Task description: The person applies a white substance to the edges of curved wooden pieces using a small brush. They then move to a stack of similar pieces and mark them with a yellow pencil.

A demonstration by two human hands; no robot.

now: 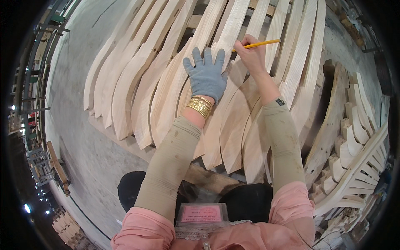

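My left hand (205,75), in a blue-grey knit glove, lies flat with its fingers spread on one of several pale, curved wooden pieces (143,89). Just to its right, my bare right hand (252,55) pinches a yellow pencil (268,42). The pencil's lower end is close to the edge of a wooden piece beside the gloved fingers; whether it touches the wood I cannot tell. The pieces lie side by side in a fanned row, their broad, pointed ends toward me. Dark slots show between some of them farther up.
A wooden pallet (210,178) supports the row, above a grey concrete floor (89,156). More curved wooden parts (354,137) are stacked at the right, near a slatted wooden frame (354,177). Another stack of wood (68,227) stands at the lower left.
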